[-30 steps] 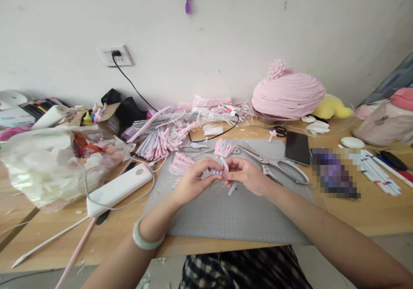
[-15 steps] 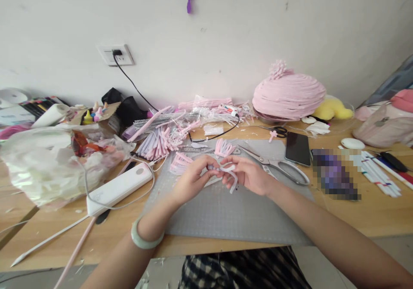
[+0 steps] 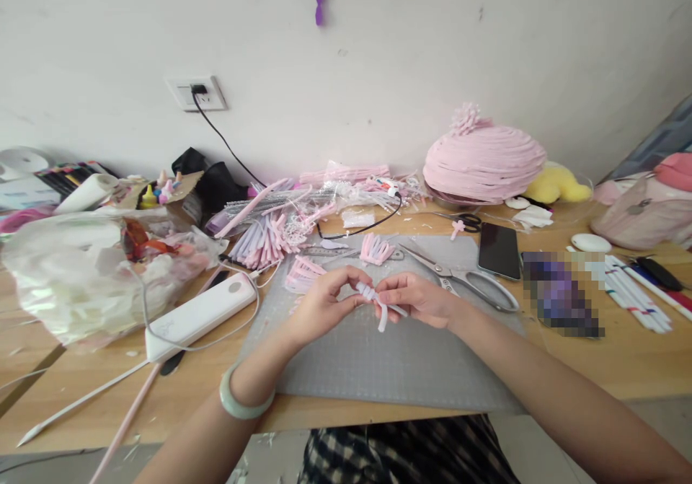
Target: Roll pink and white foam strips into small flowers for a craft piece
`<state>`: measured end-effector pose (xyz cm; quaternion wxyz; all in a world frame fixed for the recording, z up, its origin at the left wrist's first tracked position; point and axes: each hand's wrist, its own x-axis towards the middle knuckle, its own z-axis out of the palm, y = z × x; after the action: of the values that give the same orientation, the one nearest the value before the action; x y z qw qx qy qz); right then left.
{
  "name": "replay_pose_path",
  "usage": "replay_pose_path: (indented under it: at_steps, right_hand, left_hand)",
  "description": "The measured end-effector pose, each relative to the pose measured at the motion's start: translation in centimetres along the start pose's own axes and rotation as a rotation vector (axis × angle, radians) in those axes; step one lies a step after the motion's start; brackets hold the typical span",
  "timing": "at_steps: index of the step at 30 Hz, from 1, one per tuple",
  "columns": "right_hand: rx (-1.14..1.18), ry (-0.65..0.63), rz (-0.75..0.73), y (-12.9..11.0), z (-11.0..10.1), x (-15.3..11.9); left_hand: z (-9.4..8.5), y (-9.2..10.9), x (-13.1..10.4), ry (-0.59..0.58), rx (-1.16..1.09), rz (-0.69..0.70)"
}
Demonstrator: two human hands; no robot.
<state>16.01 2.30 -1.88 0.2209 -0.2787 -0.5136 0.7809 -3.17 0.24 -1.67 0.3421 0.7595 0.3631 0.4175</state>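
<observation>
Above the grey cutting mat my two hands meet over a pale lilac pipe cleaner, coiled in tight turns with loose ends hanging down. My left hand pinches the coiled part between thumb and fingers. From the other side, my right hand is closed on the pipe cleaner near its loose ends. Just beyond the hands lie a small fan of pink and lilac pipe cleaner pieces and a pink bundle. Silver scissors rest open on the mat to the right.
At the left are a stuffed plastic bag and a white power bank with a cable. Heaped pipe cleaners line the back, beside a large pink coil. A phone and white sticks lie at the right.
My hands have turned the pipe cleaner, so its coiled part shows more clearly. The right fingers have closed in nearer to the left, and the loose ends point differently.
</observation>
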Motion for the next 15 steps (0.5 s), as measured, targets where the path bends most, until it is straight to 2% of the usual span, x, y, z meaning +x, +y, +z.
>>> replay_pose_path:
  at_steps: [2,4,7,15]
  right_hand:
    - [-0.054,0.064,-0.067,0.0,0.1,0.0]
    - [-0.094,0.112,-0.121,0.1,0.3,0.0]
    - [-0.166,0.132,-0.143,0.1,0.6,0.0]
    - [-0.328,0.130,-0.168,0.7,0.8,-0.1]
  left_hand:
    - [0.2,0.0,0.0,0.074,-0.086,-0.043]
    - [0.2,0.2,0.0,0.093,-0.128,-0.063]
    - [0.1,0.4,0.1,0.059,-0.037,-0.027]
    - [-0.9,0.2,0.3,-0.064,0.278,0.171]
